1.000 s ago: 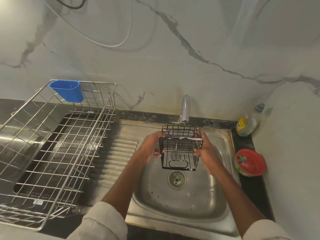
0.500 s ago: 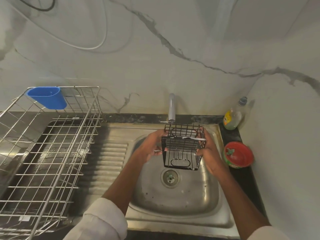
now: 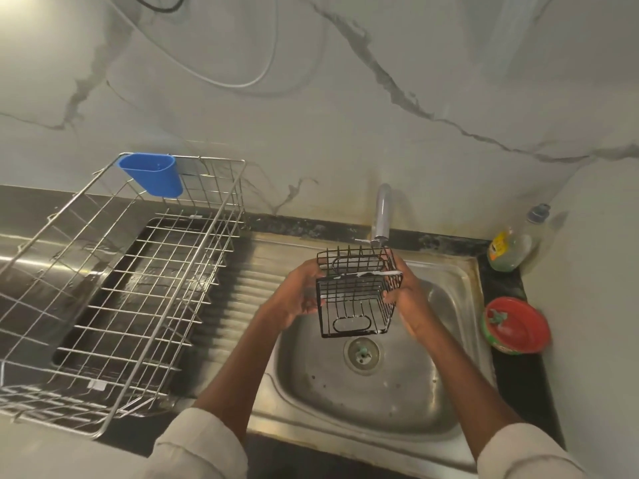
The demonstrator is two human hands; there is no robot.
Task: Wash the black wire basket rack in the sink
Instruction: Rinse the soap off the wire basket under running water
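- While pale sleeves frame the bottom edge, both forearms reach over the steel sink [image 3: 460,440].
- Left hand [image 3: 294,299] and right hand [image 3: 406,299] grip opposite sides of the black wire basket rack [image 3: 356,292], held tilted above the drain [image 3: 363,352].
- Just behind the rack stands the tap [image 3: 382,216].
- Farther left sits a dish rack [image 3: 114,305] carrying a blue cup [image 3: 152,174].

A black counter [image 3: 511,371] carries the steel sink [image 3: 460,271], wire dish rack [image 3: 114,288], soap bottle [image 3: 508,250] and red container [image 3: 517,324].
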